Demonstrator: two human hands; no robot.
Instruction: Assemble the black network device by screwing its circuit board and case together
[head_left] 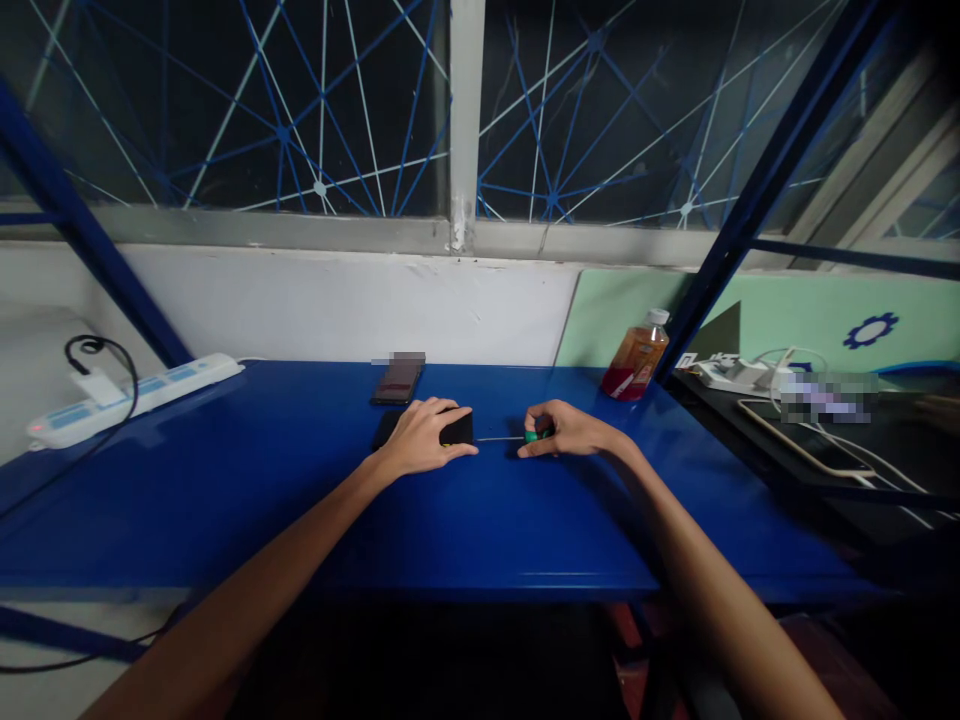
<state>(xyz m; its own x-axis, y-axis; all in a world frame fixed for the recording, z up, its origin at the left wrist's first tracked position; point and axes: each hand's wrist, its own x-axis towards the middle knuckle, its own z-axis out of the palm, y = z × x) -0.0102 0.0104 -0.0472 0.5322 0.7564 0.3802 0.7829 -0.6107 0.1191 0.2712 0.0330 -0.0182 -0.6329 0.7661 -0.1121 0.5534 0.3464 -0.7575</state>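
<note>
While the left hand (424,438) clasps a black rectangular box (456,431) beneath its fingers | right hand (553,430) grips a green-handled, metal-shafted screwdriver (532,436) pointing toward the left hand | seemingly mid-work; amount done or left unclear

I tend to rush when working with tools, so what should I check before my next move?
1. Left hand on the black, flat-looking object: ok, spread over it.
2. Right hand on the green-handled tool: ok, fingers closed around the handle.
3. Tip of the thin metal shaft touching the black object: cannot tell, too small to see.
4. Dark rectangular phone well away from the left hand: not ok, I'd say; it lies just beyond the fingers.
5. Clear bottle of reddish drink capped and apart from the right hand: ok, white cap on.
</note>
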